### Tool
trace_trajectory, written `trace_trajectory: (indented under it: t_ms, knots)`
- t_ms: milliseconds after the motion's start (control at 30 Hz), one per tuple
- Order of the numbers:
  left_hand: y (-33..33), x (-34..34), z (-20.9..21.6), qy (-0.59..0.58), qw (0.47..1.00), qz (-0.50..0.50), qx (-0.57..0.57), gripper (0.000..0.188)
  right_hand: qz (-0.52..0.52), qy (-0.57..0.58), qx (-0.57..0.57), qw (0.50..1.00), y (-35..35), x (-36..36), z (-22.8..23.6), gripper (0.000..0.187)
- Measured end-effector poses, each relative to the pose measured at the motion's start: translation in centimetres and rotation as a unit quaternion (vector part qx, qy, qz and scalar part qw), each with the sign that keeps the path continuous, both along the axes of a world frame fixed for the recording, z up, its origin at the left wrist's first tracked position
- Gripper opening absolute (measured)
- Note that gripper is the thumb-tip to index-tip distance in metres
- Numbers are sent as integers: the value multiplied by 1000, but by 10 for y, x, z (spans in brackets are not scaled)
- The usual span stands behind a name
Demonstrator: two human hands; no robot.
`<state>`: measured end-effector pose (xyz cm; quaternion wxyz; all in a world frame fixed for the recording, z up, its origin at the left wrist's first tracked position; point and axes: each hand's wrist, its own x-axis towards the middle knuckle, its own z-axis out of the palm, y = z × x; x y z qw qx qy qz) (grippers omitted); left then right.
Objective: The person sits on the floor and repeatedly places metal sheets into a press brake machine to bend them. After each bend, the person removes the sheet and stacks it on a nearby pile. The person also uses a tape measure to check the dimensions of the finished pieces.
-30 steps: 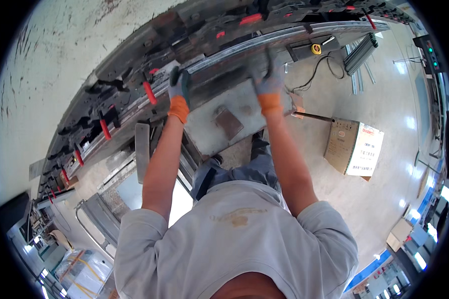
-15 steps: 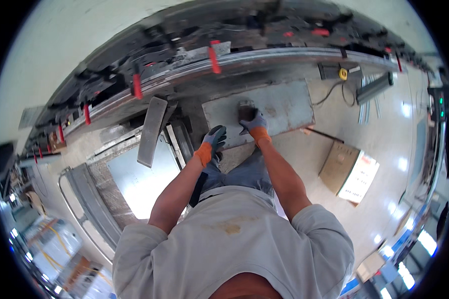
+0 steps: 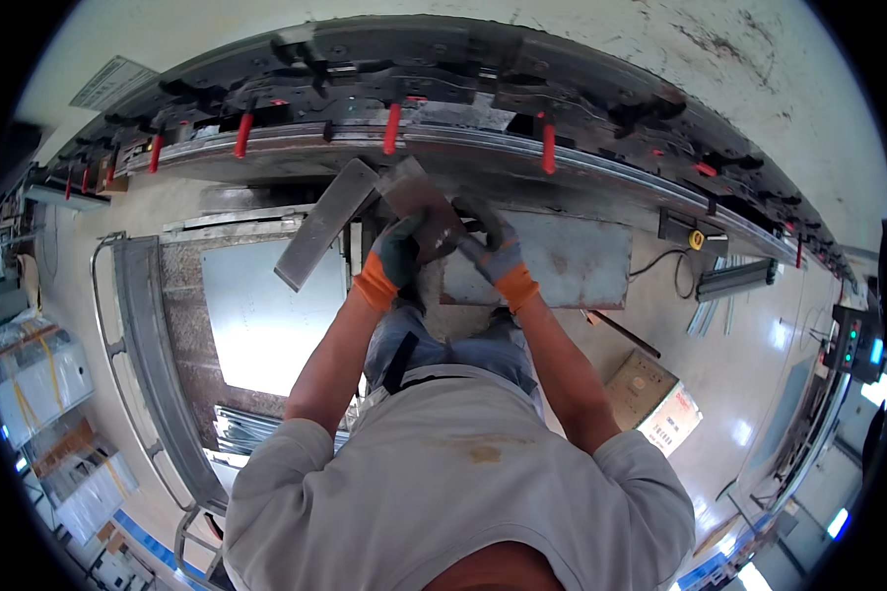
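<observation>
Between my hands is a brownish-grey rectangular metal plate (image 3: 426, 212), tilted, with its far end close to the machine's front edge. My left hand (image 3: 398, 254), in a dark and orange work glove, grips its near left side. My right hand (image 3: 495, 248), in a grey and orange glove, is closed at its right edge; some of those fingers are hidden. Just left of the plate lies a long grey metal bar (image 3: 325, 225), slanting toward me. Under and beyond my right hand stretches a larger flat metal sheet (image 3: 572, 254) with rusty stains.
A long press-like machine (image 3: 443, 128) with red-handled clamps (image 3: 392, 128) spans the far side. To the left, a cart (image 3: 168, 364) bears a shiny sheet (image 3: 266, 315). On the right are a cardboard box (image 3: 641, 389), a yellow tape measure (image 3: 697, 239) and metal strips (image 3: 724, 295).
My right hand has lifted a dark piece off the stained sheet and brought it left. My left hand has closed on the plate. The view has shifted to the right.
</observation>
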<state>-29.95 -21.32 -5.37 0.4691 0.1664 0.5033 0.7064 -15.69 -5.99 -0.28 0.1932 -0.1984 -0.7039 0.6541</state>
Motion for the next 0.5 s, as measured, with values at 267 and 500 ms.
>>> trace_trajectory:
  t_ms: [267, 500]
  knots:
    - [-6, -101, -34, -51, 995, 79, -16, 30, -124, -85, -175, 973, -1, 62, -82, 48]
    - [31, -168, -32, -3, 998, 47, -44, 32, -252, -222, -94, 937, -15, 175, -140, 43]
